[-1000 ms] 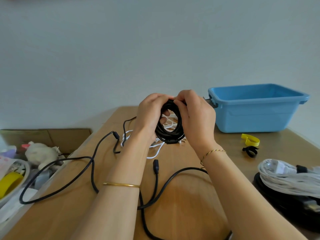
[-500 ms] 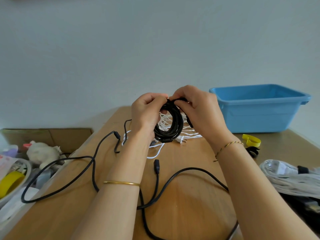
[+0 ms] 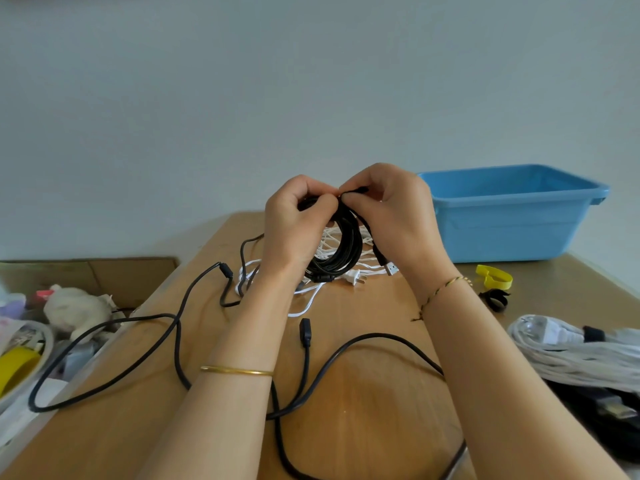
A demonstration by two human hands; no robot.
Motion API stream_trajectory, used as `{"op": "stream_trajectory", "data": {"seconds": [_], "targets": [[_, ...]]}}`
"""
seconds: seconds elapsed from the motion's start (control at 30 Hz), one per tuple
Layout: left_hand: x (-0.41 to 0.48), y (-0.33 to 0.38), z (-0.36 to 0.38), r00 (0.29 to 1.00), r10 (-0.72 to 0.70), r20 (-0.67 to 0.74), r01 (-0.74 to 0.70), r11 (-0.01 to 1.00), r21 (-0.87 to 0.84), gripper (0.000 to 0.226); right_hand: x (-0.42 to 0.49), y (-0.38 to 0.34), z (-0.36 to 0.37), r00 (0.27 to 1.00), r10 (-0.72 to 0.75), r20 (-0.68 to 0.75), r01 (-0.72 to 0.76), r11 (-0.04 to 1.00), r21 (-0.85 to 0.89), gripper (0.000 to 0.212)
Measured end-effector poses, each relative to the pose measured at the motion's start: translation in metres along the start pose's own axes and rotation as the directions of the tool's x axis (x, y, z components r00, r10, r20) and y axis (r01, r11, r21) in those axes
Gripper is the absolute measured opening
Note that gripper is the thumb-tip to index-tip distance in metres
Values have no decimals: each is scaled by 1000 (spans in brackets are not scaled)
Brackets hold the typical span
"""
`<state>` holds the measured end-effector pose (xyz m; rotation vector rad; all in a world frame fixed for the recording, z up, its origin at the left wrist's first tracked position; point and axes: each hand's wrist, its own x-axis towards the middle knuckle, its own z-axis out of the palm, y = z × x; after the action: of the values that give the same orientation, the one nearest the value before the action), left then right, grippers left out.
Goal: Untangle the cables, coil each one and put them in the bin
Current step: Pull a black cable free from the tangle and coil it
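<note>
Hands (image 3: 294, 225) (image 3: 398, 220) together atop black coil (image 3: 348, 249)

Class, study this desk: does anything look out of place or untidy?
Yes. A loose black cable sprawls across the table, and its loop hangs over the left edge. Behind the black coil, which the left hand and right hand grip, the white cables lie in a tangle.

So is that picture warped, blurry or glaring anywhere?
Head view: the wide lens stretches the forearms near the bottom corners; light is soft, shadows faint; a dull sheen on the wooden table; left hand, right hand and black cable coil look sharp.
</note>
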<state>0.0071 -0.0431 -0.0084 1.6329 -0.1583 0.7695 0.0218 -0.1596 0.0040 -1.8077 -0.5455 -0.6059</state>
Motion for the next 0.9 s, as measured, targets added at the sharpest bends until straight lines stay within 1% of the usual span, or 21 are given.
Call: {"op": "stream_trajectory", "data": {"seconds": [0.2, 0.47, 0.53, 0.6, 0.67, 0.77, 0.9], "targets": [[-2, 1, -1, 998, -34, 51, 36, 999, -31, 25, 0, -4, -2, 995, 80, 56, -82, 996, 29, 10], [-3, 5, -5, 995, -10, 96, 19, 995, -95, 24, -1, -12, -1, 990, 134, 46, -134, 991, -15, 7], [-4, 6, -5, 992, -15, 127, 26, 996, -87, 20, 0, -10, -3, 988, 146, 45, -145, 989, -31, 9], [-4, 7, -3, 986, -13, 165, 25, 997, -70, 11, 1, -8, -5, 986, 162, 38, -161, 987, -24, 16], [-4, 5, -3, 983, 2, 182, 4, 1000, -30, 19, 2, -8, -6, 984, 175, 36, -175, 985, -5, 17], [-2, 5, -5, 980, 50, 192, -51, 999, 4, 31, 2, -6, -6, 981, 190, 44, -191, 981, 31, 9], [-1, 5, -5, 969, 120, 217, -132, 990, 40, 39, 1, -2, -5, 970, 237, 52, -242, 956, 166, 12]]}}
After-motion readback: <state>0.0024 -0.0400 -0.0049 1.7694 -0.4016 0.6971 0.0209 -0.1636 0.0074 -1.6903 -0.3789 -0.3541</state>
